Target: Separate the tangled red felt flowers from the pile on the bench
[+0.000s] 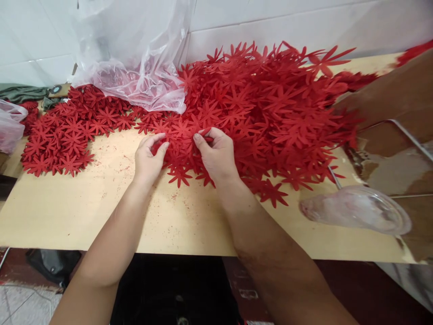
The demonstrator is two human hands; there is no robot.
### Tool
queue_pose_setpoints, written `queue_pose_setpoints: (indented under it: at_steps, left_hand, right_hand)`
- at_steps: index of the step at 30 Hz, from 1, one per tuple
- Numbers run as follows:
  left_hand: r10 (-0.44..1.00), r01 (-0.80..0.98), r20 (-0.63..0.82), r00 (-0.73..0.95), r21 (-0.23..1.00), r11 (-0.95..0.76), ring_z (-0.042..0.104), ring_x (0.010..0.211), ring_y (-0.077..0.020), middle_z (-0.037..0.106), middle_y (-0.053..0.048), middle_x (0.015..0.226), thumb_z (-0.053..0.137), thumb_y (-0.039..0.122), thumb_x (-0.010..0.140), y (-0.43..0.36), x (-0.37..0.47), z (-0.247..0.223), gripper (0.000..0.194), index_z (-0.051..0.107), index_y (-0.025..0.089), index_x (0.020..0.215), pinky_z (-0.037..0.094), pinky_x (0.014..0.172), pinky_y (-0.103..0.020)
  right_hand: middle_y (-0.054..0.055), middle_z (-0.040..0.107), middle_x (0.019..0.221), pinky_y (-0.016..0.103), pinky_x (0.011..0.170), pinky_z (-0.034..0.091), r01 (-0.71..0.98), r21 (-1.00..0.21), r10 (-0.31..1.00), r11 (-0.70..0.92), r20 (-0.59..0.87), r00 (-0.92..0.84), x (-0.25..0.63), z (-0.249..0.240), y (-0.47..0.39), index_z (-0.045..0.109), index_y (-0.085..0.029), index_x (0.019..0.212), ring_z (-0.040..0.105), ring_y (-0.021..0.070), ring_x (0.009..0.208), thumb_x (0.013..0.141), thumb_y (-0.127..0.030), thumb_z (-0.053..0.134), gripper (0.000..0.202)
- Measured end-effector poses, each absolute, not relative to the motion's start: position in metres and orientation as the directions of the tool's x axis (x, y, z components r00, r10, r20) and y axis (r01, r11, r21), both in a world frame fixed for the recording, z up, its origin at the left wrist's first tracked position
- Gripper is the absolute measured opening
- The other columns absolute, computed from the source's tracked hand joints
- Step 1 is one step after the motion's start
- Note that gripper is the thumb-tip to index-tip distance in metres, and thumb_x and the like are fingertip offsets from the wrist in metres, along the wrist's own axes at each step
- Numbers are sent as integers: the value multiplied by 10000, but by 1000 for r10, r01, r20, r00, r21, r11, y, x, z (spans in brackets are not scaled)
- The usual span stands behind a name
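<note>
Here, the right hand (218, 155) pinches a red petal (205, 131) between thumb and fingertips, at the near-left edge of a large heap of red eight-or-so-petalled cut-out flowers (267, 108). The left hand (149, 155) is beside it, thumb and forefinger a little apart among the same flowers; whether it grips one, I cannot tell. The heap lies on a pale tabletop (189, 225), sprinkled with red specks. Behind the left hand, a translucent plastic bag (152, 83) rests against the flowers, and denser stacks of red flowers (69, 135) lie farther left. A clear plastic cup (361, 210) is near the right end, its reddish patch too blurred to read, just beside a worn cardboard box (392, 97).
</note>
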State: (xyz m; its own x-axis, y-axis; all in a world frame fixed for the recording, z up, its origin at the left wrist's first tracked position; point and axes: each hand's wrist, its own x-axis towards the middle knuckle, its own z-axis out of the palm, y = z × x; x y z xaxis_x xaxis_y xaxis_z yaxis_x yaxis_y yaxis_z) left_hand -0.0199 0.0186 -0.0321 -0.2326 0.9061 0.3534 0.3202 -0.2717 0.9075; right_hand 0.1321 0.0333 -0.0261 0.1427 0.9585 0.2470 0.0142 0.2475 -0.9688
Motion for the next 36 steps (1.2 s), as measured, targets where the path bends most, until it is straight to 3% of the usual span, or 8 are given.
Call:
queue_pose_setpoints:
  at_steps: [3,6,11,15,21,28,31,36]
  left_hand:
    - [847,416,488,-211,829,-374,540,1102,-180,619,-69,1114,653,338,740,13,-17,-25,230,684,202,923,373,1036,-379]
    - [895,271,425,-140,885,-378,579,1015,-160,642,-57,1033,630,403,756,8,-11,-21,251,679,205,901,426,973,-351]
    - [983,-71,159,-88,984,-165,594,716,-99,648,-2,764,692,383,697,8,-3,-24,218,647,178,759,492,748,-263]
    - [973,-188,130,-192,968,-166,580,667,-76,635,22,701,689,338,705,11,-9,-23,176,619,176,709,484,732,-241]
    - [963,-185,84,-255,974,-133,559,602,-66,614,30,654,646,320,755,16,-15,-24,159,568,188,716,473,648,-213]
    - [970,-209,48,-238,973,-100,583,633,-72,647,21,715,716,322,685,17,-17,-24,212,578,192,781,477,634,-205]
    - [979,-218,45,-198,972,-89,589,654,-77,660,18,734,734,326,657,15,-15,-23,226,600,186,775,475,663,-220]
    - [985,-200,30,-172,978,-65,508,540,-60,573,51,583,704,358,688,14,-12,-26,224,572,178,714,417,582,-216]
  right_hand:
    - [-68,297,505,233,477,241,73,-968,967,238,243,72,130,-21,27,346,-194,532,276,51,484,751,-372,626,398]
    - [-71,269,499,235,471,230,80,-968,971,237,236,-27,126,-18,22,336,-194,519,246,48,482,728,-444,643,447]
    - [-57,406,558,228,517,352,-97,-981,952,165,185,-244,121,-19,20,456,-194,618,380,67,533,665,-548,667,414]
    - [-34,535,676,234,594,434,-179,-981,921,69,132,-367,123,-20,21,539,-198,762,494,84,620,633,-461,728,349]
    - [-63,463,553,201,468,330,-93,-993,975,72,90,-203,127,-24,26,520,-190,655,400,51,488,639,-362,723,267]
    - [-67,239,473,228,427,175,32,-987,988,157,157,-10,132,-21,27,292,-197,497,211,47,458,692,-571,633,542]
    - [-58,231,482,239,434,179,42,-987,987,156,157,17,133,-21,28,264,-198,493,222,53,467,680,-660,580,590]
    - [-54,275,499,228,444,255,-36,-990,991,137,137,13,131,-23,29,295,-204,526,278,62,478,670,-726,517,586]
